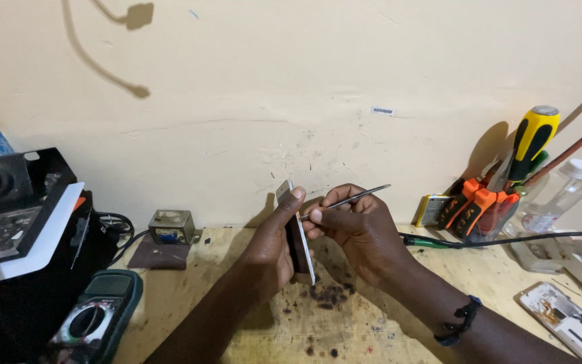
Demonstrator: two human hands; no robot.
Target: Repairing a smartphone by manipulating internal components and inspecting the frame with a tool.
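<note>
The thin dark phone-like slab with a pale edge (299, 236) shows edge-on at centre frame, so its faces cannot be read, and the left hand (274, 246) covers its lower back. The slim metal tweezers (351, 197) vanish into the right hand (358, 232); where their tip meets the slab is too small to tell. At lower left the green multimeter (99, 317) is cut by the bottom edge. At lower right the opened white phone shell (567, 320) runs off the corner. The black cluttered tray (8, 195) leaves the left edge, its contents blurred.
</note>
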